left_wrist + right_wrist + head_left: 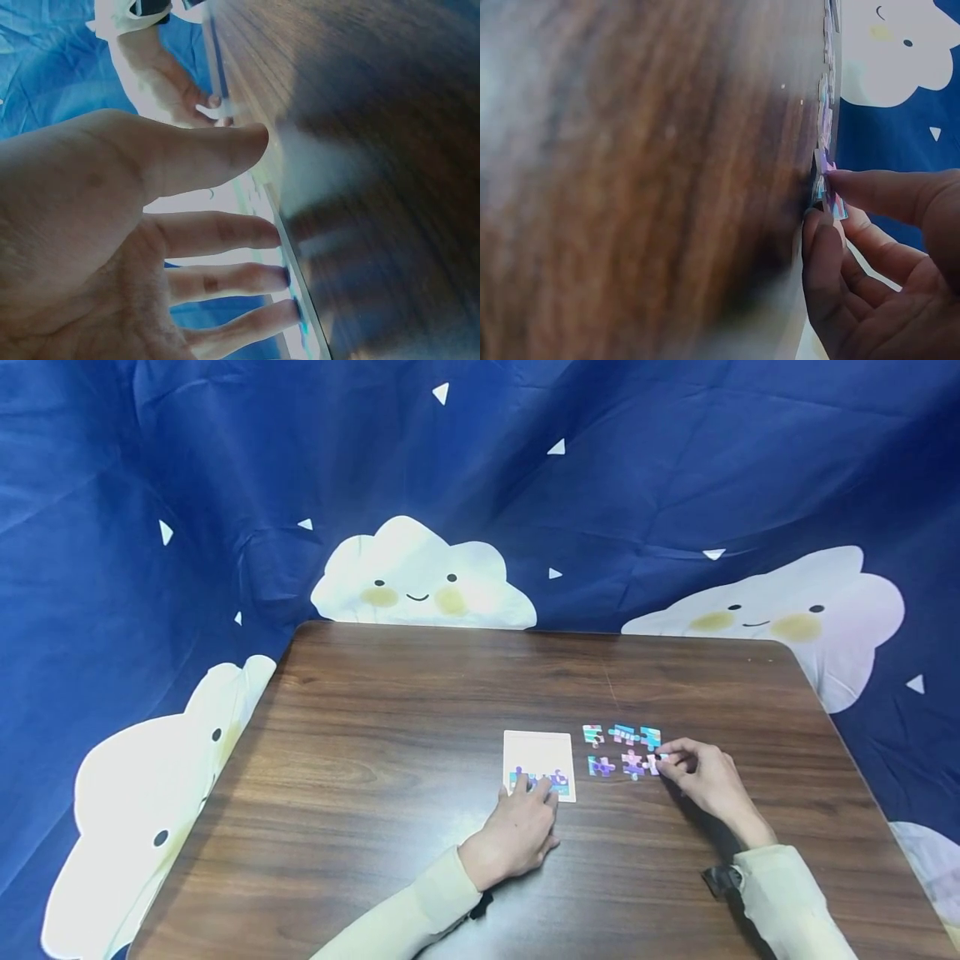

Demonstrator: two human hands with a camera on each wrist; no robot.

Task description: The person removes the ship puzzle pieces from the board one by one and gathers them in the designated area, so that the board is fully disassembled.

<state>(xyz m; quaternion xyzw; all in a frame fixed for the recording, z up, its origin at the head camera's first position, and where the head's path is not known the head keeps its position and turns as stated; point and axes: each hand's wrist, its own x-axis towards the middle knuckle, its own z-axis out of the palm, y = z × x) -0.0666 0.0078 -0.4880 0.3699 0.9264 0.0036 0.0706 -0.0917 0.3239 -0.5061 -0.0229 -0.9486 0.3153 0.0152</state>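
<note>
A pale puzzle board point(536, 748) lies on the table, with purple and blue jigsaw pieces point(558, 779) fitted along its near side. My left hand point(519, 828) rests its fingertips on that near part; in the left wrist view its fingers point(225, 232) look nearly straight and grip nothing. To the right of the board are several loose jigsaw pieces point(632, 764) in two rough rows, pink, purple and blue. At the right end of the nearer row, my right hand point(708, 781) pinches a pink-purple puzzle piece point(827, 166) between thumb and finger, its underside hidden.
The brown wooden table point(360, 727) extends around the board on all sides. Behind it hangs a blue curtain point(600, 502) printed with white clouds and triangles. A dark band point(722, 881) sits at the right sleeve's cuff.
</note>
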